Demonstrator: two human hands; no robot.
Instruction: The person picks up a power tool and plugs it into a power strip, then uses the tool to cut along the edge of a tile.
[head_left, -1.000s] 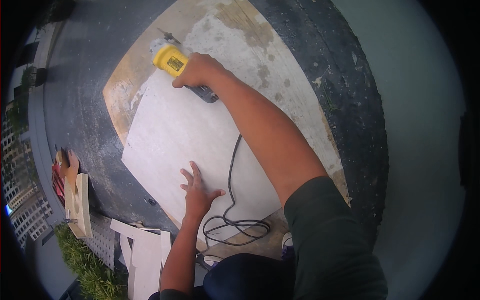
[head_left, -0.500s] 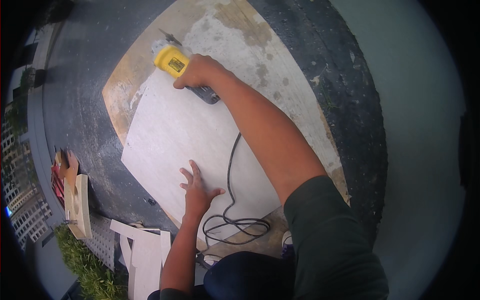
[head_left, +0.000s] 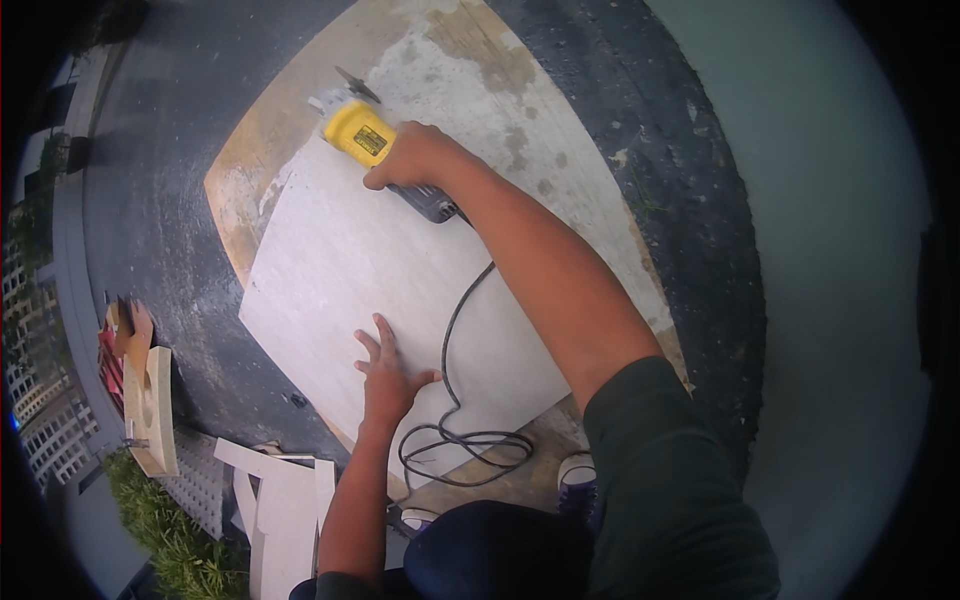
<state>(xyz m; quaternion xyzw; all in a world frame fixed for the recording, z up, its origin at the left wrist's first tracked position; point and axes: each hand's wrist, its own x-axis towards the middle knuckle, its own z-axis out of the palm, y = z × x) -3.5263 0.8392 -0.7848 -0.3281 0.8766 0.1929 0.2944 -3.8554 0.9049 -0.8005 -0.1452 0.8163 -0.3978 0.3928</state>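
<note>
My right hand (head_left: 418,158) is wrapped round the body of a yellow and black angle grinder (head_left: 360,134), whose thin disc points toward the far side. The grinder is over the far edge of a large pale tile (head_left: 330,265); whether its disc touches the tile I cannot tell. Fingers spread, my left hand (head_left: 388,368) lies on the near part of the tile. A black power cord (head_left: 447,350) runs from the grinder over the tile and lies in loops close to my feet. Beneath the tile is a stained wooden board (head_left: 245,165).
Dark, rough ground (head_left: 170,150) surrounds the board. At the lower left are cut tile pieces (head_left: 285,510), a cream slab (head_left: 150,410) and a green plant (head_left: 165,525). A pale grey surface (head_left: 835,300) runs along the right. My shoe (head_left: 577,475) stands at the board's near edge.
My right hand has drawn the angle grinder slightly nearer and to the right. The left hand stays spread on the tile, shifted very little.
</note>
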